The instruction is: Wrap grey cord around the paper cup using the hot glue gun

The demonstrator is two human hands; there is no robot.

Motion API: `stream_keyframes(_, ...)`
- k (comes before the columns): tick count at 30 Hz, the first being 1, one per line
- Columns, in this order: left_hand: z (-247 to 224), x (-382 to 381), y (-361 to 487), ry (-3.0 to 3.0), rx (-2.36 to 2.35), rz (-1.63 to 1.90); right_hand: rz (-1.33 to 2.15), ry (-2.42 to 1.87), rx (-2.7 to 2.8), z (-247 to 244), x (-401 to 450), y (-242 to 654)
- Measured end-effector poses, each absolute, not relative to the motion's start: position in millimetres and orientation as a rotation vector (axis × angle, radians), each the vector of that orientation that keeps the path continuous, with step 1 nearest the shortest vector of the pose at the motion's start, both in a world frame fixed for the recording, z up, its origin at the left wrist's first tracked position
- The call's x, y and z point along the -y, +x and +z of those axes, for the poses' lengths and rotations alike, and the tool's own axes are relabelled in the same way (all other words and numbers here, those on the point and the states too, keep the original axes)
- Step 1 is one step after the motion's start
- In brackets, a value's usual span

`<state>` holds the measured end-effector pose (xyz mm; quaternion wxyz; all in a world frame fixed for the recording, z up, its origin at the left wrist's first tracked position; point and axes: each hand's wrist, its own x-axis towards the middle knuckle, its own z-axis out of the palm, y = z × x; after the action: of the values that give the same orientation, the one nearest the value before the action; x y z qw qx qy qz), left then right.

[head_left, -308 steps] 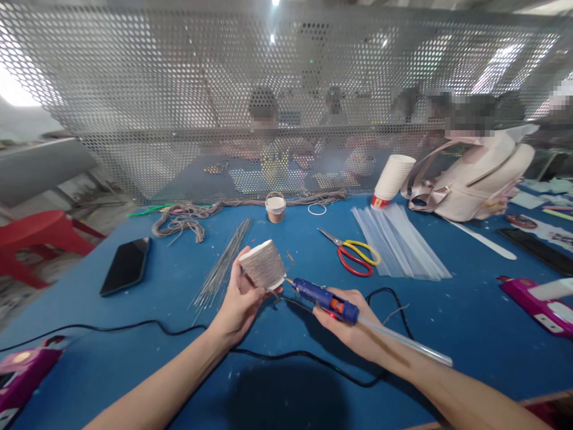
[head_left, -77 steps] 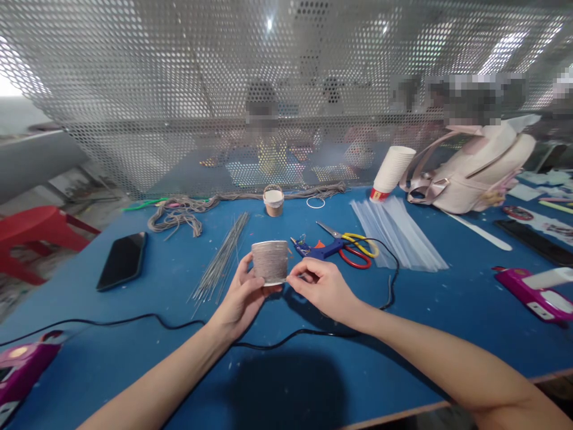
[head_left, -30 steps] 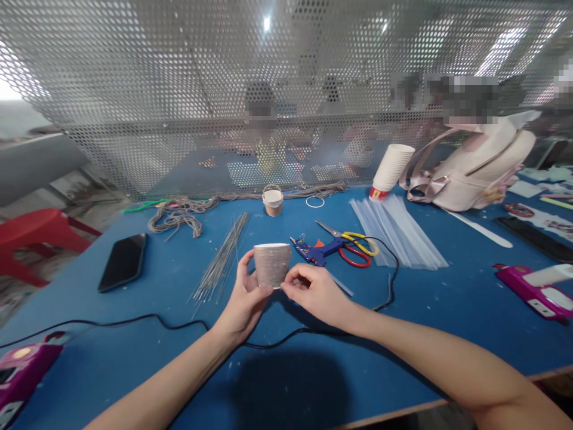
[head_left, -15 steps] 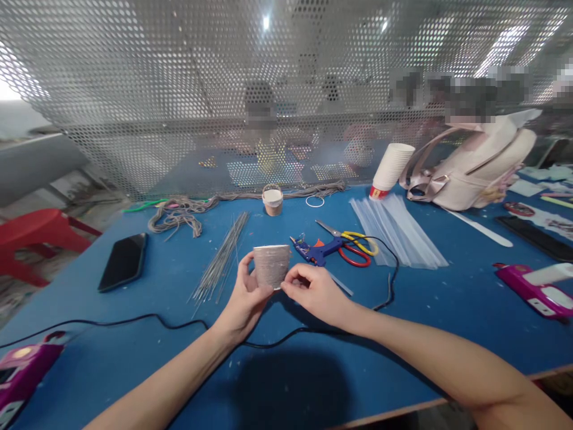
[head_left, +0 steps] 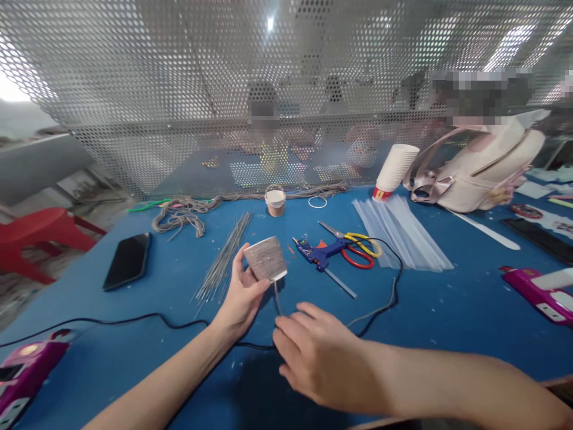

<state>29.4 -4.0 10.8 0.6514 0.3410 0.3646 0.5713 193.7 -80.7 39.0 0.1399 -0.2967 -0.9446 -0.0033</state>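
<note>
A paper cup wrapped in grey cord (head_left: 267, 260) is tilted in my left hand (head_left: 244, 298), whose fingers and thumb close around its side. From the cup's lower edge a strand of grey cord (head_left: 277, 298) runs down to my right hand (head_left: 320, 352). The right hand's fingers are closed on that strand, below and to the right of the cup. A blue glue gun (head_left: 323, 254) with a clear glue stick in it lies just beyond, against scissors (head_left: 358, 248) with red and yellow handles.
Thin wires (head_left: 226, 257) and a black phone (head_left: 128, 261) lie to the left. Behind are grey cord (head_left: 179, 216), a small basket-like cup (head_left: 275, 202) and stacked paper cups (head_left: 396, 170). Clear strips (head_left: 403, 233) lie right. A black cable (head_left: 174, 326) crosses the table.
My right hand has moved down and away from the cup, drawing the cord strand out from its edge. The cup has tilted in my left hand.
</note>
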Motion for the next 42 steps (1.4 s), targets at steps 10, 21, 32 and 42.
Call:
stream_keyframes(10,10,6,30,0.8,-0.804,1.29,-0.114,-1.041,2.458,35,40,246)
stream_keyframes(21,4,4,28,0.877,-0.762,1.224,-0.146,-1.522,2.625,0,-29,291)
stream_keyframes(32,7,5,28,0.886,-0.795,1.267,0.178,-1.491,2.052,9,-16,288)
stream_keyframes(42,10,0,27,0.887,-0.841,1.379,0.888,-1.152,1.823,34,45,258)
